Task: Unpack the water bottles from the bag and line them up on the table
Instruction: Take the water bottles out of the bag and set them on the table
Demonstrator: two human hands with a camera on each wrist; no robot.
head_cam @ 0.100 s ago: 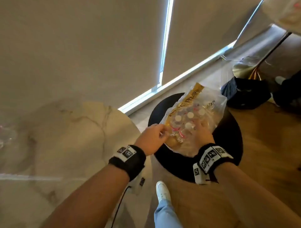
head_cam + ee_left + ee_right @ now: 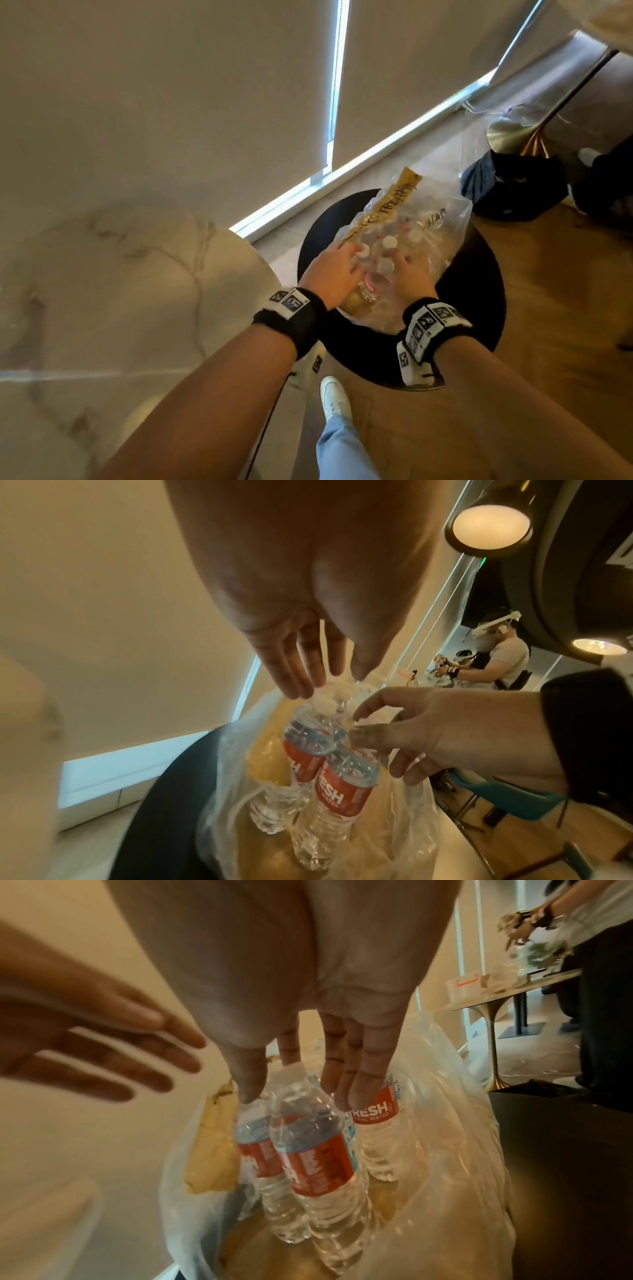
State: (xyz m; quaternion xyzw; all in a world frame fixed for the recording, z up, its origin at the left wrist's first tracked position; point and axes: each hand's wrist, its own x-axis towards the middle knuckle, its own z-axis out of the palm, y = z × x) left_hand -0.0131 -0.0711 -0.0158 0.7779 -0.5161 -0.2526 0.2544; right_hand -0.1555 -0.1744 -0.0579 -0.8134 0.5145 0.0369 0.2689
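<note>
A clear plastic bag (image 2: 442, 219) stands open on a black round stool (image 2: 479, 308). Inside it, several water bottles (image 2: 388, 243) with white caps and red labels stand upright. My left hand (image 2: 349, 260) reaches in from the left, and its straight fingers (image 2: 301, 680) touch a bottle cap. My right hand (image 2: 404, 263) reaches down among the bottle tops. Its fingers (image 2: 363, 1074) are straight, with one bottle (image 2: 315, 1156) between thumb and fingers. Neither hand grips a bottle. The marble table (image 2: 120, 291) lies to my left.
A tan paper strip (image 2: 394, 198) lies inside the bag along its left side. A dark bag (image 2: 513, 192) and a gold table base (image 2: 513, 130) stand on the wooden floor at the far right. My white shoe (image 2: 334, 397) is just below the stool. Another person works at a far table (image 2: 496, 658).
Both hands have moved a little further forward into the bag. The left hand's fingers have stretched out over the caps.
</note>
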